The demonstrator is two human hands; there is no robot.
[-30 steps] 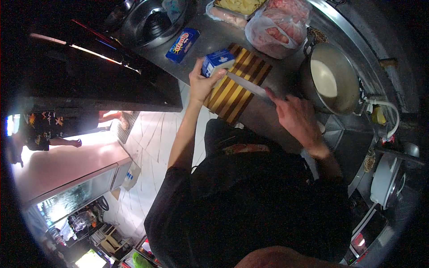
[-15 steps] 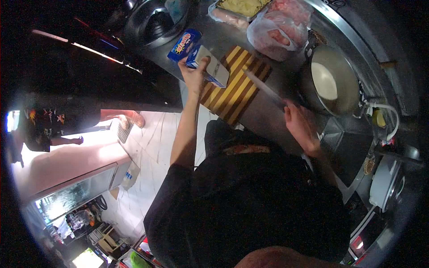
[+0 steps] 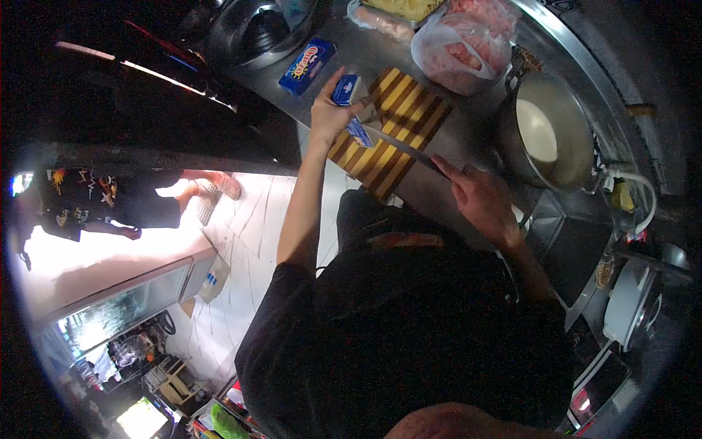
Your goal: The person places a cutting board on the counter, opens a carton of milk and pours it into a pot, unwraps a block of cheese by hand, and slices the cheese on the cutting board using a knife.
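Observation:
My left hand (image 3: 333, 113) grips a blue and white carton (image 3: 346, 89) over the near-left part of a striped wooden cutting board (image 3: 395, 157). In my right hand (image 3: 482, 201) is a knife (image 3: 409, 151), its blade pointing left with the tip at the carton's lower part. A blue flap or panel of the carton shows under my left fingers, close to the blade. Another blue box (image 3: 307, 66) with red and white lettering lies on the metal counter, just beyond my left hand.
A large pot (image 3: 574, 132) with white liquid stands at the right. Behind the board are a plastic bag of pinkish food (image 3: 461, 55) and a tray of yellowish food (image 3: 406, 7). A metal bowl (image 3: 263, 33) sits upper left. Another person (image 3: 121, 201) is at far left.
My left hand has turned the carton from its slanted position and moved it slightly right, away from the other blue box. The knife has come left to the carton. The other person has shifted right.

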